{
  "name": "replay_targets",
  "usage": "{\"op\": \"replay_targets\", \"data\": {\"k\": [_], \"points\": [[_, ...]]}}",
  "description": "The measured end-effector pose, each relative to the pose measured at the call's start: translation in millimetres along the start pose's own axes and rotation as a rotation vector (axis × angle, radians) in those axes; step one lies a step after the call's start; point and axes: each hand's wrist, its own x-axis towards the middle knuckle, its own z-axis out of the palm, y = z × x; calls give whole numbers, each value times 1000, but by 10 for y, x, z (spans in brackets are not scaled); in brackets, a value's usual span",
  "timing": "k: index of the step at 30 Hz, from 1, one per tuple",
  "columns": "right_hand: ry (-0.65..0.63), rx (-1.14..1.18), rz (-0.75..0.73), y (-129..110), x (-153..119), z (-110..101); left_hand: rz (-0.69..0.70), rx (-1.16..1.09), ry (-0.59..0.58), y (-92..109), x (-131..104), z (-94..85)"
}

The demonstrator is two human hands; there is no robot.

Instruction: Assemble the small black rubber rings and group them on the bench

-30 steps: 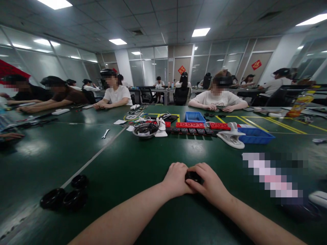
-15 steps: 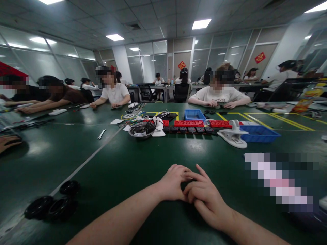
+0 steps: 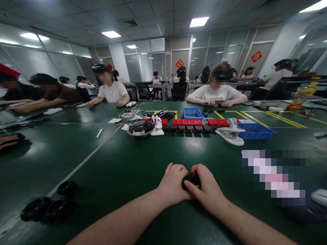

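Observation:
Close in front of me, a small glossy black object is held between both hands, low over the green table. My left hand is closed against its left side, with most of the fingers hidden behind. On the right side, my right hand grips it with the thumb lying across the top. The fingers cover too much of the piece to tell its exact kind. Three shiny black rings lie grouped at the lower left, apart from my hands.
Beyond my hands stand a metal bowl of cables, red socket strips, a white clip stand and blue trays. A wrench lies left. A blurred-out item is at right. Several people sit around the table.
My right hand has shifted its hold: the thumb now rests over the black object, and the index finger no longer points up. More of the object shows. The view has moved slightly.

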Motion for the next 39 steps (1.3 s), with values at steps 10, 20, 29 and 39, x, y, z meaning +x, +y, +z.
{"op": "replay_targets", "data": {"k": [10,20,29,39], "points": [[26,-172,-53,-50,6,-31,104,74,25,-74,6,-41],[-33,48,-449,-146,-39,-103,270,-54,-110,-345,90,-126],[-80,54,-481,-145,-71,-138,294,-38,-154,-222,56,-150],[16,51,-136,51,-27,-33,108,-30,-37,-7,10,10]]}}
